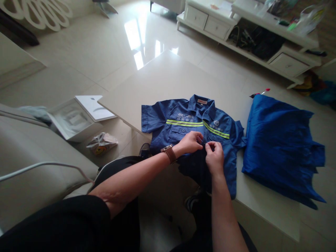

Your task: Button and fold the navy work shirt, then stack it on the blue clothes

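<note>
A blue short-sleeved work shirt [181,108] with yellow reflective strips lies front up on the pale table [168,77], its collar pointing away from me. The lower part hangs over the near edge. My left hand [193,141], below a wrist with a brown-strapped watch [168,153], pinches the shirt's front edge at the middle. Close beside it on the right, my right hand [214,155] pinches the same front opening with thumb and forefinger. Whatever small part of the placket sits between the fingertips is too small to make out.
Folded blue garments [278,147] are stacked at the table's right, with a red-capped pen [265,91] behind them. Left of the table are an opened white box [70,120], a plastic-wrapped packet [102,143] and a sofa [39,150]. A white cabinet [217,26] stands beyond.
</note>
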A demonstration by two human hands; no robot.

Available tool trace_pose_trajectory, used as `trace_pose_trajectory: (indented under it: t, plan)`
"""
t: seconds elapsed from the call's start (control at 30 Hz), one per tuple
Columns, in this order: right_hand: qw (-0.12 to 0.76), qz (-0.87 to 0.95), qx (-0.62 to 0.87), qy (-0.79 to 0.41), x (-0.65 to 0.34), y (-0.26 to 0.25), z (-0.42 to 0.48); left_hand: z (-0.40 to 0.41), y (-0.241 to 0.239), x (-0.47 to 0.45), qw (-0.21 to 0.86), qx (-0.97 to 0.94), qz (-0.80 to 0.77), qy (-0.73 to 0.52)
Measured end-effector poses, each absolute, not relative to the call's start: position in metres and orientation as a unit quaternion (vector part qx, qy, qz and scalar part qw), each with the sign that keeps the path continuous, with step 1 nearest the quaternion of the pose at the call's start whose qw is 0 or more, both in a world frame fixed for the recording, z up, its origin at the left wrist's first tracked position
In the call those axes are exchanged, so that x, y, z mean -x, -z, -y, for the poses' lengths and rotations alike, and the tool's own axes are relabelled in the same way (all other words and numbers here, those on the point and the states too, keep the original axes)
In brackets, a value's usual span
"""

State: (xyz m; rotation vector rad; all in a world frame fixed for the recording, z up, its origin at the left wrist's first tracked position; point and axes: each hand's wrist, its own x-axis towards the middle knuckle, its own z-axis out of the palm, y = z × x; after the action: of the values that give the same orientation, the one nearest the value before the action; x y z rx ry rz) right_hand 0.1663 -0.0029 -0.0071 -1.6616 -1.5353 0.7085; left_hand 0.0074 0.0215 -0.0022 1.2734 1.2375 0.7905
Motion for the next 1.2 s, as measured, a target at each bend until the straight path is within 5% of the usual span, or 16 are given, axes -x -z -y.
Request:
trace_pose_trajectory:
  t: [0.6,1.2]
  plan:
    - [0.321,0.579,0.675,-0.325,-0.164,0.025,0.005,-0.013,-0.009,0.006,0.524,-0.718,-0.457,-0.023]
    - [0.359,0.588,0.651,-0.319,-0.159,0.005,0.009,-0.02,0.016,0.002,0.406,-0.724,-0.527,-0.182]
